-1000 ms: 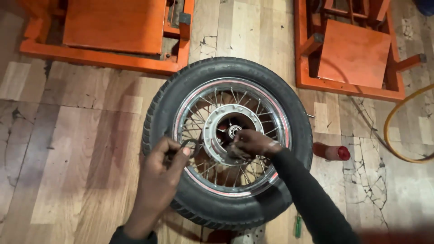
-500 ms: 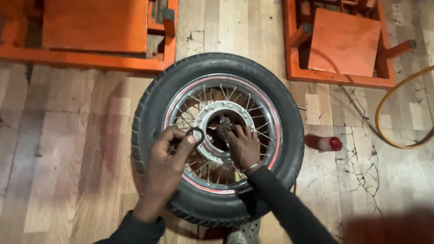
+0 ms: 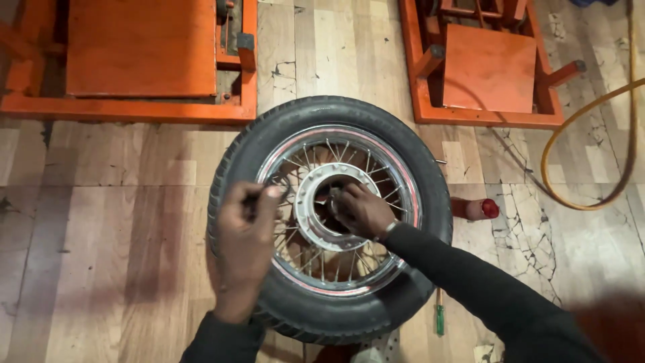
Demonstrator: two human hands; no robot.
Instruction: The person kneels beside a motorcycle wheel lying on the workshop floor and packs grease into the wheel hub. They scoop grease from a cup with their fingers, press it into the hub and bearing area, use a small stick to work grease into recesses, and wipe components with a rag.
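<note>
Both hands work at the spoked wheel [image 3: 329, 215] lying flat at frame centre: your left hand [image 3: 245, 252] pinches a small dark tool [image 3: 269, 191] over the spokes, your right hand [image 3: 363, 212] curls into the hub [image 3: 322, 208] to reach inside

Wheel [image 3: 329, 215] lies flat on floor [image 3: 107, 255], near its front edge, approx. middle. Behind it, two frames: one [image 3: 134, 60] at back-left, other [image 3: 490, 67] at back-right. Hose [image 3: 584, 154] curves at right edge; screwdriver [image 3: 439, 319] just right of wheel, in front.
</note>
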